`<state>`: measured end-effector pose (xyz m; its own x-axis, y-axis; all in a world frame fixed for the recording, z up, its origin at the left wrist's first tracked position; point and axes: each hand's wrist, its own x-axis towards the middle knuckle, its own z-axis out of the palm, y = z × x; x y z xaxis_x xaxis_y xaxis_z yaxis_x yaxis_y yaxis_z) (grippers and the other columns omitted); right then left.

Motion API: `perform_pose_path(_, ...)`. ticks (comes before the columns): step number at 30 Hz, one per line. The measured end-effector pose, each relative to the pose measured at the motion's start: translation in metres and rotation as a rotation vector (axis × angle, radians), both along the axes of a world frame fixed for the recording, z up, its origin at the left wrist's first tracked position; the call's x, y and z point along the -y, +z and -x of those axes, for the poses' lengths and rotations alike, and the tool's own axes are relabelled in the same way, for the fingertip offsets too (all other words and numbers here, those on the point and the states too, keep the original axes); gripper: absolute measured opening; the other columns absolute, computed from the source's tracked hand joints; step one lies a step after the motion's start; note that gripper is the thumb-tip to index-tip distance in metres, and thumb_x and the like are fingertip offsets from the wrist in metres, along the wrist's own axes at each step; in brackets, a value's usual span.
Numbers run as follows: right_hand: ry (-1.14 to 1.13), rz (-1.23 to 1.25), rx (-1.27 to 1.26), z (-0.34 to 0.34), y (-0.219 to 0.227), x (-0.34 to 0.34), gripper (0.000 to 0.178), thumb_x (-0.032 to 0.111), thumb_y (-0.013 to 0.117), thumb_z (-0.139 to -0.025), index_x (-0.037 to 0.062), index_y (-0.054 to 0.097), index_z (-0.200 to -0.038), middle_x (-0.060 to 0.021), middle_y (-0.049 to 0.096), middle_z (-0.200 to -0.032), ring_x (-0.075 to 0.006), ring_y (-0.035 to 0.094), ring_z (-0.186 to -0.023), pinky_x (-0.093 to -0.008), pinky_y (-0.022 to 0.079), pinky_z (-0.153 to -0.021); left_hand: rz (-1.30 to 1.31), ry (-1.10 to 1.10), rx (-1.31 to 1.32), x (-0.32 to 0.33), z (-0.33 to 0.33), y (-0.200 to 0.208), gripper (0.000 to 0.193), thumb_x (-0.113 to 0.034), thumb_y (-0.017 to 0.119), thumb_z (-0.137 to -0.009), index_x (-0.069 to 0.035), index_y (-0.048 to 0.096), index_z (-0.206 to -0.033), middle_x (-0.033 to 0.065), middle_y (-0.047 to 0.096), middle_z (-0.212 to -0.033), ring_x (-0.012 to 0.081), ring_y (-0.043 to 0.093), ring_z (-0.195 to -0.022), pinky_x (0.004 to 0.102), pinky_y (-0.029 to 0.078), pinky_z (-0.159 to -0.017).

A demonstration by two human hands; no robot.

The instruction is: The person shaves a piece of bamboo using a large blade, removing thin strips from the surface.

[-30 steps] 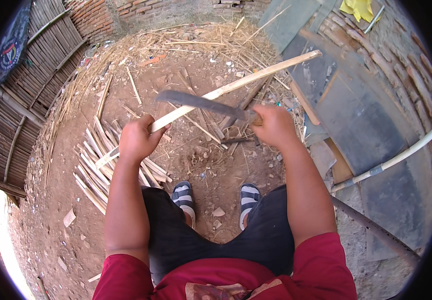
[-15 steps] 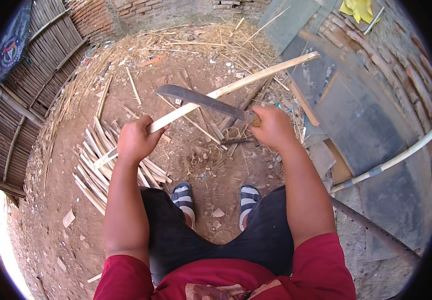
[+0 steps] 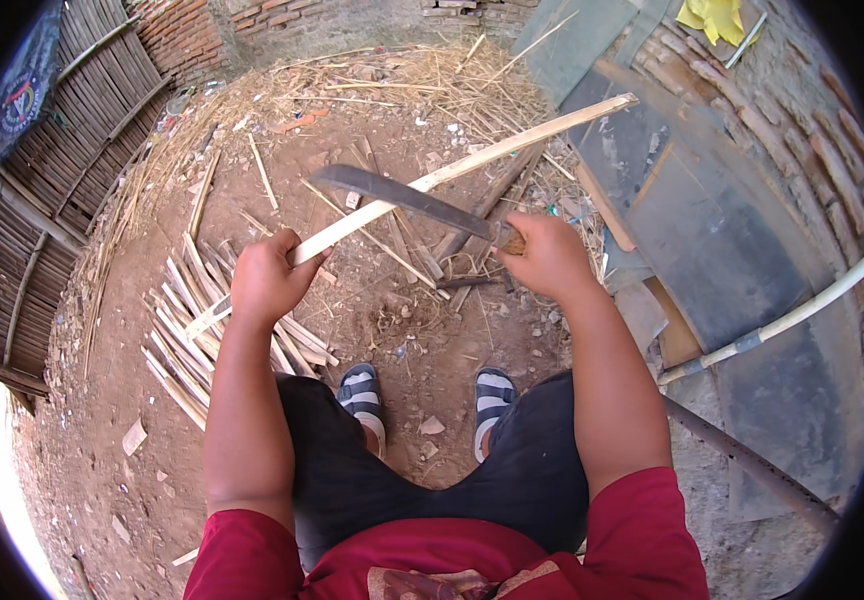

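A long pale wooden strip point(image 3: 512, 150) slants up from lower left to upper right, with its near end reaching past my left hand point(image 3: 270, 275). That hand is closed around the strip's lower part. My right hand point(image 3: 544, 255) grips the handle of a machete point(image 3: 402, 193), whose dark broad blade points left. The blade crosses over the strip near its middle; whether its edge touches the wood I cannot tell. Below and beside my left forearm, a pile of split wooden strips point(image 3: 177, 345) lies on the ground.
Dry straw and thin sticks point(image 3: 392, 85) litter the dirt at the back, before a brick wall point(image 3: 282, 30). Dark flat panels point(image 3: 742, 240) lie at right, with a pale pipe point(image 3: 817, 310) over them. A bamboo fence point(image 3: 27, 280) stands at left. My sandalled feet point(image 3: 362, 400) are apart below.
Both hands keep their grip and hardly move. The strip's far end has risen slightly, and the machete blade sits almost where it was on it.
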<state>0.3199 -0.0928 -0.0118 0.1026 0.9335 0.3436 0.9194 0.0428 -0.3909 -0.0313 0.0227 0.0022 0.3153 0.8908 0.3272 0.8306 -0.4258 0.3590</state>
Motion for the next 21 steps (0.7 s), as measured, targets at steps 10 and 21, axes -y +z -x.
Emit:
perform_pose_path(10, -0.340, 0.056, -0.278, -0.060, -0.017, 0.002, 0.048, 0.033, 0.080, -0.086, 0.0038, 0.070, -0.123, -0.0231, 0.075, -0.101, -0.0395, 0.073, -0.096, -0.0450, 0.056, -0.084, -0.022, 0.022, -0.014, -0.002, 0.002, 0.005, 0.040, -0.039, 0.083, -0.085, -0.001, 0.070, -0.084, 0.0189, 0.065, -0.068, 0.0379, 0.065, -0.065, 0.0459, 0.049, -0.062)
perform_pose_path(21, -0.181, 0.117, -0.215, -0.022, 0.008, -0.003, 0.038, 0.028, 0.078, -0.085, 0.0070, 0.072, -0.116, -0.0180, 0.074, -0.097, -0.0393, 0.071, -0.091, -0.0474, 0.055, -0.079, -0.019, 0.025, -0.027, 0.000, 0.008, 0.007, 0.044, -0.044, 0.082, -0.084, -0.003, 0.068, -0.083, 0.0179, 0.065, -0.070, 0.0393, 0.066, -0.069, 0.0475, 0.050, -0.065)
